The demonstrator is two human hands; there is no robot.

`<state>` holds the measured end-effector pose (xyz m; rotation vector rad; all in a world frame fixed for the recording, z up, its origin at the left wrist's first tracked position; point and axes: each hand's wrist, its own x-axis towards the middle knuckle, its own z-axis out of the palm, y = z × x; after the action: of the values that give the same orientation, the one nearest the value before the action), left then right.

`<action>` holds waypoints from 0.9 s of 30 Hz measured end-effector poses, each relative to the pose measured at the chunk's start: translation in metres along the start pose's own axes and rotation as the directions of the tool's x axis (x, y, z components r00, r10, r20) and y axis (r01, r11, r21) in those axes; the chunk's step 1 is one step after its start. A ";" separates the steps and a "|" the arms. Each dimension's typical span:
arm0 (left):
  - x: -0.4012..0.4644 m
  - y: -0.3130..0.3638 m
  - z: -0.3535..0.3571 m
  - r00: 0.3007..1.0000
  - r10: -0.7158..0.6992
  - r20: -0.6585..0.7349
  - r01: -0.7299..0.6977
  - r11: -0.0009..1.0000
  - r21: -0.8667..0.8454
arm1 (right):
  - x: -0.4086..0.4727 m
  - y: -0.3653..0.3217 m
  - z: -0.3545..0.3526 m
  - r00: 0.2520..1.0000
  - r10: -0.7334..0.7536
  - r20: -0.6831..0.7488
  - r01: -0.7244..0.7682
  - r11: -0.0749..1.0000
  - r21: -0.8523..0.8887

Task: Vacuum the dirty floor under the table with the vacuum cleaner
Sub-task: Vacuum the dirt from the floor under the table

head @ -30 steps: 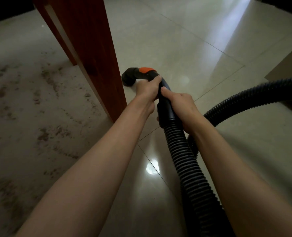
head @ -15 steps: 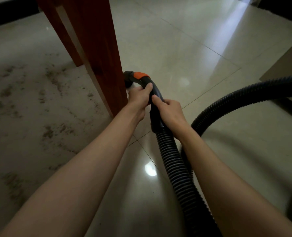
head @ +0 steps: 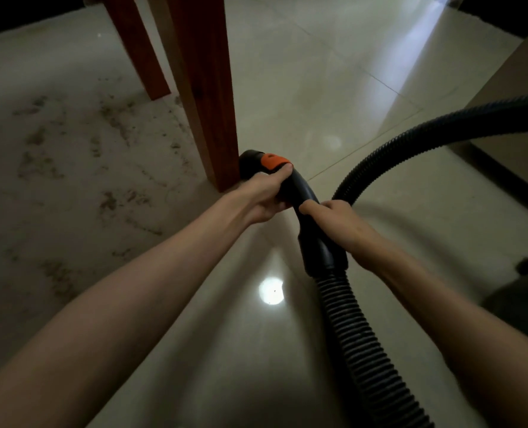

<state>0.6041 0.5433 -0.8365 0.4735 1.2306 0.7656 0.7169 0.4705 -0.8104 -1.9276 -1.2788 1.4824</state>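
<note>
I hold a black vacuum handle (head: 302, 196) with an orange button (head: 273, 161) near its front end. My left hand (head: 264, 196) grips the handle just behind the button. My right hand (head: 333, 222) grips it lower down, above the ribbed black hose (head: 358, 344). The handle's front end sits right beside the near wooden table leg (head: 208, 97). Brown dirt (head: 111, 125) is scattered over the pale floor tiles to the left, under the table. The nozzle itself is hidden.
A second table leg (head: 139, 47) stands farther back on the left. The hose loops away to the right (head: 441, 128) past a beige cabinet side (head: 522, 88). A dark vacuum body (head: 525, 291) shows at the right edge. Glossy tiles (head: 318, 72) stretch ahead.
The handle and both hands have come closer to the near table leg and lower in view. The view has shifted so more of the dirty floor and the far leg show.
</note>
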 end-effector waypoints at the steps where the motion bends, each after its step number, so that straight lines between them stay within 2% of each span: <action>1: -0.005 -0.003 0.001 1.000 0.003 -0.001 -0.003 1.000 0.025 | -0.004 -0.001 -0.001 1.000 0.006 0.018 -0.005 1.000 -0.023; 7: -0.036 -0.029 0.009 0.999 -0.024 0.029 0.015 0.967 0.256 | -0.023 0.002 -0.012 0.993 0.108 0.039 -0.112 0.988 0.108; 12: -0.055 -0.040 0.001 0.990 -0.102 0.101 0.060 0.933 0.355 | -0.041 0.010 -0.008 0.994 0.109 -0.019 -0.110 0.992 -0.063; 14: -0.059 -0.038 -0.003 0.991 -0.104 0.079 0.070 0.936 0.345 | -0.043 0.011 0.003 0.995 0.084 -0.050 -0.087 0.995 -0.058; 18: -0.062 -0.031 -0.011 0.992 -0.117 0.037 0.106 0.969 0.222 | -0.034 0.007 0.028 0.992 0.062 -0.110 -0.062 0.998 0.005; 27: -0.055 -0.034 -0.041 0.985 -0.169 -0.011 0.170 0.982 0.085 | -0.034 0.008 0.045 0.997 0.071 -0.024 -0.071 0.997 -0.016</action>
<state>0.5662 0.4768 -0.8353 0.4311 1.2934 0.5707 0.6785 0.4287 -0.8145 -2.0145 -1.2278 1.4827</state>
